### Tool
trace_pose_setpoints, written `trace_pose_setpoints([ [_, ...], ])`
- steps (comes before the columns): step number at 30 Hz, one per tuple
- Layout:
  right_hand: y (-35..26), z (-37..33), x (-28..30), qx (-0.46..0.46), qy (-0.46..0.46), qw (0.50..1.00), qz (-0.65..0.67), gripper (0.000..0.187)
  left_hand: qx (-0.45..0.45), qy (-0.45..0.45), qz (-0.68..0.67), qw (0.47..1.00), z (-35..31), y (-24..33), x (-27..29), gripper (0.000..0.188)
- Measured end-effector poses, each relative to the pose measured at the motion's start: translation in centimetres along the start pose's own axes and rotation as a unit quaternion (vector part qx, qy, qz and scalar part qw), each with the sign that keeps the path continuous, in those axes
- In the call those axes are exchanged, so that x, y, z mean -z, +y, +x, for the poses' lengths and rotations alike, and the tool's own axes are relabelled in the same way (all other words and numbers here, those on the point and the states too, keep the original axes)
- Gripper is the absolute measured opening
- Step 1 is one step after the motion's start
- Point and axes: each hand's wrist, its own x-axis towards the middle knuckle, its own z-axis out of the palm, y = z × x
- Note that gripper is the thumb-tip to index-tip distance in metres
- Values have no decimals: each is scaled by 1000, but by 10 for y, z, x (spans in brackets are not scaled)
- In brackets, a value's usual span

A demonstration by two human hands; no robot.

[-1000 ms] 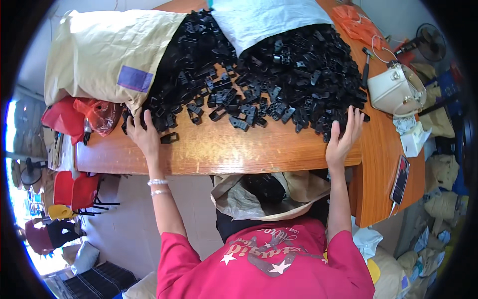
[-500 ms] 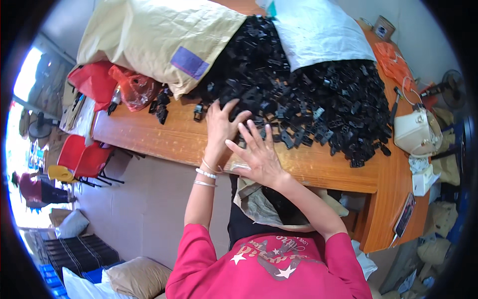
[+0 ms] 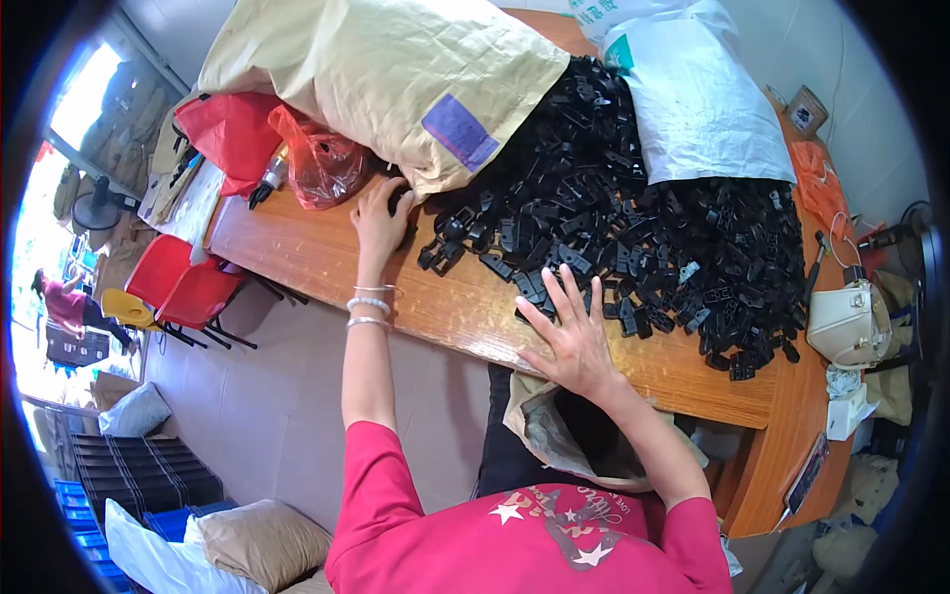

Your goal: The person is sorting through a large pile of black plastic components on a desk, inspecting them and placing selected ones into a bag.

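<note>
- Beyond the right hand (image 3: 579, 346), a broad pile of black plastic parts (image 3: 614, 218) is lying on the wooden table (image 3: 445, 309); from the left hand (image 3: 381, 226), I'm seeing it lie off to the right.
- Along the front, the pile's near fringe is slanting roughly with the table edge; single parts are pointing every which way, so I'm finding no shared long axis.
- Of the two, the right hand is sitting nearer the main pile. Its fingers are spreading wide, back of the hand facing me, apparently grasping nothing; the fingertips are overlapping the fringe in my view, but I'm not making out any firm contact.
- The left hand is curling its fingers just beside the low corner of a beige bag (image 3: 376, 79). A dark shape (image 3: 398, 201) is showing between thumb and fingers; whether it's being gripped, I'm unable to say.
- Below the table edge, a gaping sack (image 3: 532, 426) is resting, with the right forearm passing above it.
- Over the pile's far side, a white bag (image 3: 708, 109) is lying.
</note>
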Motion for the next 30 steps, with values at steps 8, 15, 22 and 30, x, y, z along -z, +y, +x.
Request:
trace_pose_setpoints([
  [8,-12,20,-14,37,6,999,7,67,-30,36,-86,995,-57,48,5,41],
  [15,-13,20,-21,33,29,999,15,64,14,-46,-170,984,-35,32,-11,74],
  [22,-9,11,-22,1,42,999,-14,63,-60,-35,-101,992,-84,116,-32,66],
  [30,-2,-13,-10,-15,52,997,-46,61,5,-50,-271,961,-101,137,-26,49],
])
